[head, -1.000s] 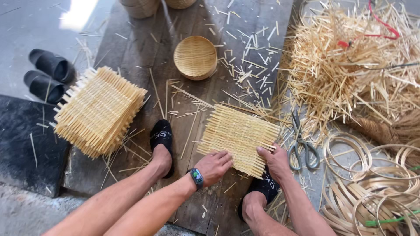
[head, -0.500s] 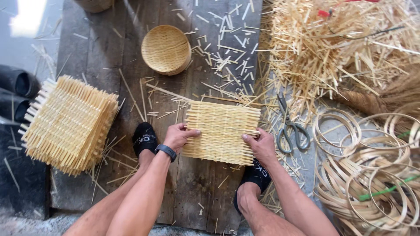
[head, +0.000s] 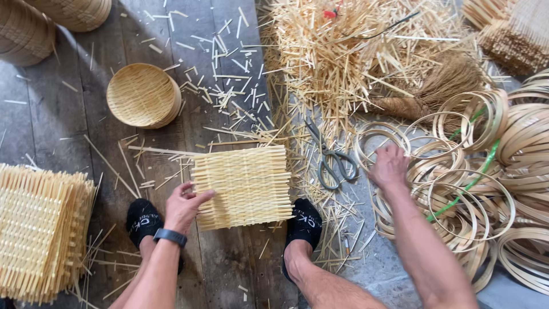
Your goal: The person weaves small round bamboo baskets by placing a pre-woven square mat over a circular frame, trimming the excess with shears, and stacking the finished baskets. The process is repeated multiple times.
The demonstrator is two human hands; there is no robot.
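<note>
L hand (head: 184, 207) grips left edge of woven bamboo mat (head: 245, 186) (flat on plank floor btwn feet); R hand (head: 390, 167) spread open on bamboo hoops (head: 457, 189), scissors (head: 330, 160) just beside

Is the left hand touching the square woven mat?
Touching. The head view shows the left hand with its fingers laid flat on the left edge of the square woven mat, with no gap between them.
</note>
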